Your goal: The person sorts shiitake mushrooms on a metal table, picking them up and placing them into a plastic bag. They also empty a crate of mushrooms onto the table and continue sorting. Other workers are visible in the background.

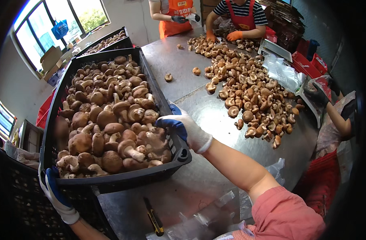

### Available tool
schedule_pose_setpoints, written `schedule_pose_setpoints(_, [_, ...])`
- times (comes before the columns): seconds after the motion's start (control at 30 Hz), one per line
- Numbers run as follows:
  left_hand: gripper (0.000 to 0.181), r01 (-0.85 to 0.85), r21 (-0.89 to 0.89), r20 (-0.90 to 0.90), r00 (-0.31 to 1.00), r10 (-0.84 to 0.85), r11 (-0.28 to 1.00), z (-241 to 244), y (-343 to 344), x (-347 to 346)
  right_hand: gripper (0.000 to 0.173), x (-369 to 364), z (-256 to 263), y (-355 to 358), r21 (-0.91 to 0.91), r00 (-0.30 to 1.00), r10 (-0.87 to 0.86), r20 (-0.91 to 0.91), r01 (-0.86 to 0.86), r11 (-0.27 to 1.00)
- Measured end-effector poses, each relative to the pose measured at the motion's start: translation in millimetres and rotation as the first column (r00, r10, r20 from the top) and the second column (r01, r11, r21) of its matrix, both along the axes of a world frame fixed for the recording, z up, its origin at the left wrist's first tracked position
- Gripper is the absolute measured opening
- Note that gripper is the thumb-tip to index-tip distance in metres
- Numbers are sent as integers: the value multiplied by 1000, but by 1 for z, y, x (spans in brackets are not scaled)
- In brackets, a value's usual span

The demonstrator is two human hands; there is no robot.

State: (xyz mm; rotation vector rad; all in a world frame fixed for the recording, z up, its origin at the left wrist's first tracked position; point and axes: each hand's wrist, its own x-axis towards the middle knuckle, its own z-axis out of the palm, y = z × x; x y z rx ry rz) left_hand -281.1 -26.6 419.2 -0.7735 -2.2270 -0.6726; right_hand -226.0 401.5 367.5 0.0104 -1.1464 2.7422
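Observation:
A black plastic crate [120, 177] full of brown shiitake mushrooms [111, 126] stands before me, tilted in the view. My left hand [56, 195], in a white knit glove with a blue palm, grips the crate's near left corner. On the crate's right side wall my right hand [186, 127], gloved the same way, is closed over the rim, its fingertips beside the mushrooms. To the right, a large heap of shiitake mushrooms [249, 90] lies spread on the metal table [183, 192].
A yellow-and-black utility knife [154, 217] and clear plastic bags [201, 220] lie near me. Another mushroom crate [105, 43] stands behind mine. Two people work across the table; another person's black-gloved hand [316, 94] is at the right, by a scale [310, 103] and more bags [282, 72].

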Motion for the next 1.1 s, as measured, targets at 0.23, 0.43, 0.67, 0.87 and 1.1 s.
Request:
schedule_pose_setpoints(0.23, [44,3,629,275,934,-226,778,31,69,52,48,20,13,31,162,999,47,14,-48,986])
schedule_pose_setpoints(0.43, [37,-14,372,205,976,-68,928,64,83,89,48,25,14,33,-124,987,161,-27,-163,979])
schedule_pose_setpoints(0.67, [47,-123,15,71,990,122,992,115,86,105,43,59,13,9,-211,988,152,-6,-150,966])
schedule_pose_setpoints(0.87, [30,-118,-29,85,989,120,993,133,136,128,45,53,-41,16,-119,998,47,48,-41,992])
schedule_pose_setpoints(1.1, [50,-79,227,265,964,16,971,152,185,143,70,131,-40,18,140,835,-400,-378,479,867])
